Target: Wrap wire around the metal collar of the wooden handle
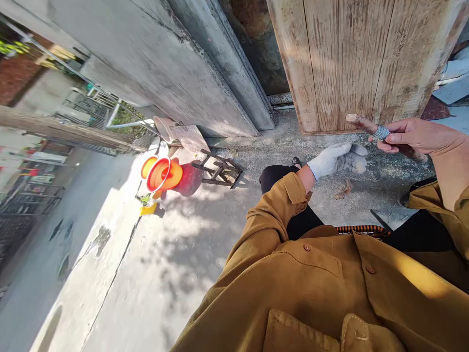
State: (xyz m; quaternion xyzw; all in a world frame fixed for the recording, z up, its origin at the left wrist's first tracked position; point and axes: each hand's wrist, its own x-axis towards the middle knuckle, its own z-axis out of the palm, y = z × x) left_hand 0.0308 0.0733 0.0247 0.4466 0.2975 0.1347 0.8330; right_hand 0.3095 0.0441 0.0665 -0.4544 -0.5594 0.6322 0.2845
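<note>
My right hand (414, 139), bare, is closed around a short wooden stick (361, 122) that has silvery wire (381, 133) wound round it. The stick's pale cut end points left, and its other end shows below my palm. To the left of it, my left hand (339, 159) wears a white glove with grey palm and fingertips. Its fingers reach out loosely to the right, and I see nothing held in them. A gap separates the two hands. Beneath the glove, small brown curled scraps (343, 189) lie on the concrete.
A weathered plank panel (344, 68) stands just beyond my hands. A small dark wooden stool frame (222, 168) sits on the concrete to the left, near an orange bucket (164, 175) and a yellow pot (148, 209). A grey wall (154, 63) rises behind them. An orange-and-black woven edge (362, 229) shows between my legs.
</note>
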